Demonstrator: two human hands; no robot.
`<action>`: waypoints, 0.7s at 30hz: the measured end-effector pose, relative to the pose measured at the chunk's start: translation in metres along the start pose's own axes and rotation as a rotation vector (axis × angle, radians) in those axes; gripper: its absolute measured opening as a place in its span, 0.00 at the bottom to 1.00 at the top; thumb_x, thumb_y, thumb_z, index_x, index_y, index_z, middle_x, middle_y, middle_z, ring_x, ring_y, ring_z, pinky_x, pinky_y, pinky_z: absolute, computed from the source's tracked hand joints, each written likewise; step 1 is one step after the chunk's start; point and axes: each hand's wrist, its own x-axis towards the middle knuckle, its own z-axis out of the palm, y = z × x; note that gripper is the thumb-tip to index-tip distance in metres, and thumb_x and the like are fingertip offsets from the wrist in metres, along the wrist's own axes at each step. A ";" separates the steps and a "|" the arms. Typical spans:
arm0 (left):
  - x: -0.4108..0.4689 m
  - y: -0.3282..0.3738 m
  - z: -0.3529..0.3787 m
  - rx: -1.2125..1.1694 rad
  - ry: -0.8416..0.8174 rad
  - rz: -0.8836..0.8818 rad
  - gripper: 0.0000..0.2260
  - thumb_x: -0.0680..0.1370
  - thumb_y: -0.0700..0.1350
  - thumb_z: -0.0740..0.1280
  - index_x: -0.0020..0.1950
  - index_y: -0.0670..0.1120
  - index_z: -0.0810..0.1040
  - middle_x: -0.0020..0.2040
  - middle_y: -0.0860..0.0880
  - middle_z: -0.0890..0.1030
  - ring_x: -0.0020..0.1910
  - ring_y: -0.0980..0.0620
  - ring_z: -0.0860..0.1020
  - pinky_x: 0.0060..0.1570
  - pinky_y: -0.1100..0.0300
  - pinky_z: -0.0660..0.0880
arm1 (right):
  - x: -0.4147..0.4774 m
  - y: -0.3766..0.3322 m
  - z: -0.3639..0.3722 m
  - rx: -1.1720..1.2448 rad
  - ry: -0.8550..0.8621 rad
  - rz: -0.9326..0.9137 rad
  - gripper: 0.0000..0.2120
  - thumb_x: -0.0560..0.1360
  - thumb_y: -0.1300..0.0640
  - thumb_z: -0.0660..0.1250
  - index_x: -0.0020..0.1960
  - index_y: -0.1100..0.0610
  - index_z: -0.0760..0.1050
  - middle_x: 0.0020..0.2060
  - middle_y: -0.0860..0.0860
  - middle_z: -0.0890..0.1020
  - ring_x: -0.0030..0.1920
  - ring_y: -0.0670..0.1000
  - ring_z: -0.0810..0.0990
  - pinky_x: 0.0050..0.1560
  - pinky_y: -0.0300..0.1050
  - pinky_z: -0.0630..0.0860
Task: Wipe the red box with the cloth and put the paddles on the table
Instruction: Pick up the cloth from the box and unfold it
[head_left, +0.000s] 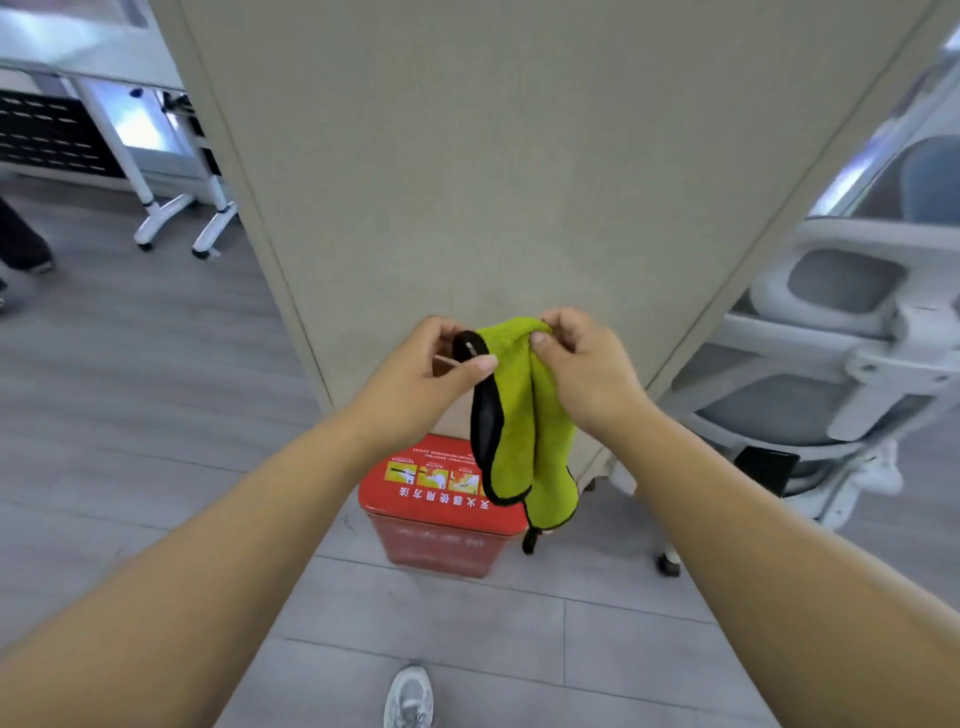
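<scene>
Cloth: top edge pinched by left grip and right grip, hanging over red box. Box beside partition; open floor left.

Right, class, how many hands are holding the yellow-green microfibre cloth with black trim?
2. The left hand pinches the top-left edge of the yellow-green microfibre cloth; the right hand pinches its top-right fold. No other hands show.

A beige partition stands between a grey office chair (right) and white desk legs.
</scene>
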 end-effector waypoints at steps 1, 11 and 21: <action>-0.006 0.004 0.010 -0.037 -0.029 -0.029 0.15 0.73 0.50 0.71 0.56 0.51 0.71 0.51 0.49 0.79 0.49 0.53 0.79 0.49 0.58 0.74 | -0.006 -0.001 -0.011 0.009 0.009 -0.008 0.10 0.79 0.60 0.62 0.40 0.50 0.74 0.37 0.54 0.79 0.38 0.51 0.75 0.45 0.50 0.75; -0.061 0.018 0.133 0.047 -0.146 -0.099 0.10 0.72 0.45 0.73 0.51 0.48 0.77 0.47 0.49 0.83 0.44 0.54 0.81 0.47 0.57 0.78 | -0.081 0.023 -0.129 0.008 0.191 0.050 0.08 0.77 0.56 0.63 0.40 0.52 0.75 0.40 0.63 0.80 0.37 0.55 0.75 0.45 0.64 0.77; -0.090 0.085 0.154 0.182 -0.133 0.071 0.06 0.70 0.47 0.74 0.36 0.53 0.79 0.33 0.56 0.79 0.36 0.55 0.75 0.40 0.58 0.70 | -0.191 0.049 -0.193 0.104 0.248 0.322 0.05 0.75 0.66 0.62 0.41 0.59 0.74 0.37 0.57 0.77 0.41 0.56 0.76 0.50 0.60 0.76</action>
